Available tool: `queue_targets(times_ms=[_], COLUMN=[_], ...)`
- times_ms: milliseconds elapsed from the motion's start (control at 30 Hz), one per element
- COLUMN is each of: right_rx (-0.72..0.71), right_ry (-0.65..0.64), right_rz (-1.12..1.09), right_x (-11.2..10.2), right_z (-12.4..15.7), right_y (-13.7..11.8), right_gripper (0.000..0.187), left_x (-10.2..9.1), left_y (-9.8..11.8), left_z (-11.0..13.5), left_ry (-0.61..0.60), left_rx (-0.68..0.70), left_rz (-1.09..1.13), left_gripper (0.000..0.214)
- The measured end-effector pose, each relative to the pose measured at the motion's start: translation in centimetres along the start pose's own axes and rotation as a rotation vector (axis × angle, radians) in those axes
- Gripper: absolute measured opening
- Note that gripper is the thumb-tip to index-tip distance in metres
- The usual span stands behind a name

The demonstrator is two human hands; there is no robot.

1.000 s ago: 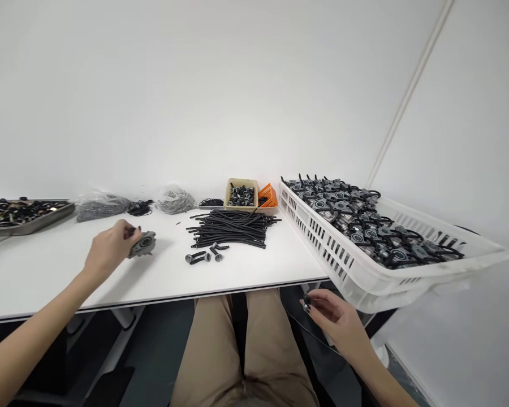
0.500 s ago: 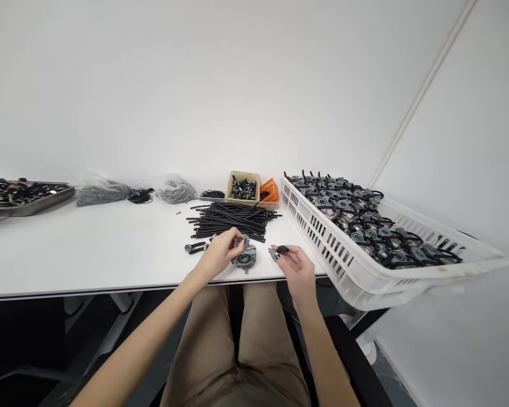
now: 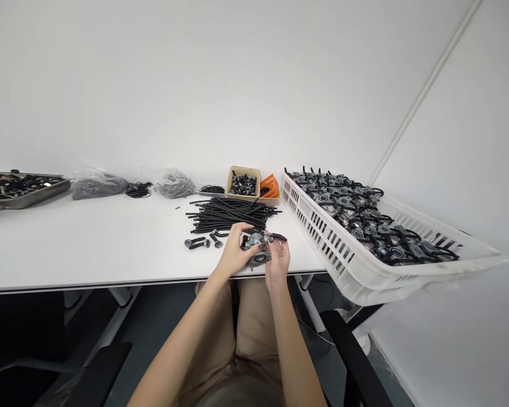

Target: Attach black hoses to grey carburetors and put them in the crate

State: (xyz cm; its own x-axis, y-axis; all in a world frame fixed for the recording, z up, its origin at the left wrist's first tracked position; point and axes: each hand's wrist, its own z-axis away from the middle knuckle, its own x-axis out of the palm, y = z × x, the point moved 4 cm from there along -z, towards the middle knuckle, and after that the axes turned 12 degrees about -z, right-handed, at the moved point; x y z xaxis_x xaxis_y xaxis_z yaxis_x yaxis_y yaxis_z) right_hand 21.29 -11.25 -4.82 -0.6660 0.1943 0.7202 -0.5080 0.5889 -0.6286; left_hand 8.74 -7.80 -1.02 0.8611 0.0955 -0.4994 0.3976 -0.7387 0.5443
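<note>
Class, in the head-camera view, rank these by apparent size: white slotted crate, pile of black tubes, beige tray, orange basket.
1. White slotted crate
2. Pile of black tubes
3. Beige tray
4. Orange basket, partly hidden, so less certain

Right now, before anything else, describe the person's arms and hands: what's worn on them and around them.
The left hand and right hand are bare, with no gloves, and neither forearm shows a sleeve, watch or bracelet. Below them, the legs wear khaki trousers or shorts; which of the two cannot be told.

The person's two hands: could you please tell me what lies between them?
The head view shows a grey metal housing between left hand and right hand.
</note>
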Motion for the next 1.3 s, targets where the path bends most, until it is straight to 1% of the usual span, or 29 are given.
queue_targets(times_ms=[100, 133, 200, 233, 267, 300, 400, 433, 533, 633, 867, 1033, 1133, 1233, 1300], right_rx=[-0.007, -0.009, -0.015, -0.013, -0.004, 0.008, 0.031, 0.03, 0.046, 0.087, 0.209, 0.249, 0.281, 0.311, 0.347], right_ry=[-0.041, -0.054, -0.062, -0.062, -0.063, -0.065, -0.066, -0.065, -0.066, -0.075, -0.081, -0.056, -0.067, -0.087, -0.105], right_rz=[0.002, 0.006, 0.023, 0.034, 0.046, 0.056, 0.07, 0.075, 0.088, 0.094, 0.008, -0.026, -0.026, -0.01, -0.041], right_x=[-0.1, -0.1, -0.2, -0.2, -0.3, -0.2, -0.1, -0.1, -0.1, -0.3, -0.3, -0.6, -0.7, -0.7, -0.6], right_z=[0.1, 0.1, 0.0, -0.1, -0.2, -0.3, -0.4, -0.5, -0.4, -0.4, -0.4, -0.6, -0.5, -0.4, -0.4], right_y=[0.2, 0.2, 0.2, 0.1, 0.1, 0.1, 0.2, 0.2, 0.1, 0.1, 0.1, 0.5, 0.7, 0.6, 0.3], right_gripper=[0.029, 0.029, 0.029, 0.029, 0.03, 0.03, 0.032, 0.033, 0.035, 0.035, 0.035, 0.038, 0.04, 0.038, 0.035], left_x=[1.0, 1.3, 1.5, 1.6, 1.6, 1.5, 1.3, 1.2, 0.9, 0.6, 0.6, 0.7, 0.7, 0.6, 0.6], left_y=[-0.2, -0.3, -0.7, -0.9, -1.1, -1.1, -0.9, -0.7, -0.5, -0.4, -0.6, -0.7, -0.6, -0.5, -0.5], left_z=[1.4, 1.6, 1.9, 2.0, 2.0, 1.9, 1.6, 1.6, 1.5, 1.5, 1.5, 1.6, 1.6, 1.6, 1.6], left_ry=[-0.18, -0.227, -0.273, -0.285, -0.287, -0.286, -0.274, -0.271, -0.274, -0.301, -0.3, -0.296, -0.291, -0.293, -0.295], left_rx=[-0.003, -0.032, -0.15, -0.213, -0.259, -0.28, -0.256, -0.245, -0.218, -0.194, -0.233, -0.266, -0.273, -0.274, -0.277], left_rz=[0.133, 0.159, 0.192, 0.197, 0.192, 0.182, 0.182, 0.19, 0.218, 0.244, 0.226, 0.193, 0.183, 0.178, 0.169], left_gripper=[0.088, 0.099, 0.115, 0.117, 0.116, 0.109, 0.077, 0.07, 0.061, 0.051, 0.042, 0.041, 0.04, 0.041, 0.043])
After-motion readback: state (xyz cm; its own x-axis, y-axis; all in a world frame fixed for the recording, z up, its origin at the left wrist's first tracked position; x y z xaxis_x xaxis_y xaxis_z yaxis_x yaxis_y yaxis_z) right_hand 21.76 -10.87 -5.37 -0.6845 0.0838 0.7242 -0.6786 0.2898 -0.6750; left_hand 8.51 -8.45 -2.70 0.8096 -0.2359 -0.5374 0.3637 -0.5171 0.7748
